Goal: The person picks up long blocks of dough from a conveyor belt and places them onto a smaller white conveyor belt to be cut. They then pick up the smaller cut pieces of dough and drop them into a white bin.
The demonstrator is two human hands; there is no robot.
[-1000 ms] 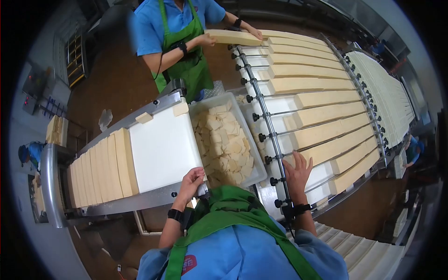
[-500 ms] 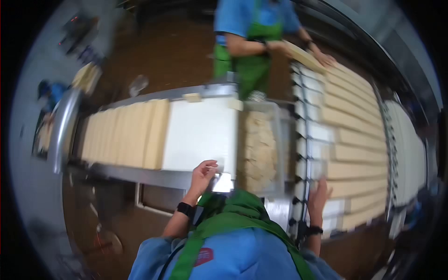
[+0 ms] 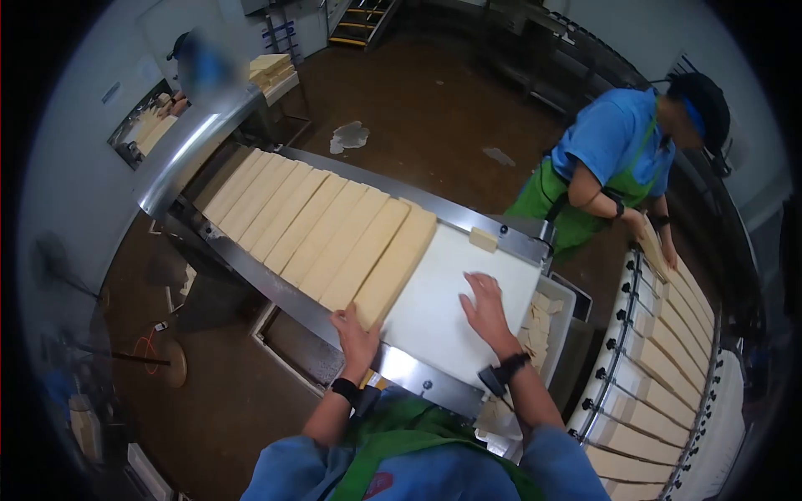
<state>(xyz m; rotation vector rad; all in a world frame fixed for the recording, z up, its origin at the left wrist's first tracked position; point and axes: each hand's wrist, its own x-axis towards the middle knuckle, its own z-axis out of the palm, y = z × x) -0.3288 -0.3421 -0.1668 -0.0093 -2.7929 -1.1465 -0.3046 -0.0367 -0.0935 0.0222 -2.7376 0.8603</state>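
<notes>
A row of long pale slabs (image 3: 322,225) lies side by side on the white belt of a metal-edged conveyor. My left hand (image 3: 357,341) touches the near end of the last slab (image 3: 396,269), thumb and fingers at its end. Over the bare white belt (image 3: 455,288), to the right of that slab, my right hand (image 3: 487,311) is held with fingers apart and nothing in it. A small pale piece (image 3: 483,239) rests on the conveyor's far edge.
A co-worker (image 3: 622,150) in a green apron handles a slab at the second conveyor (image 3: 620,367), which carries more slabs. Between the conveyors stands a bin (image 3: 568,321) of pale scraps. Another person (image 3: 205,67) is at the far left.
The view has turned toward the left conveyor. My left hand has come to the last slab's end, and my right hand has moved from the right conveyor to above the left belt.
</notes>
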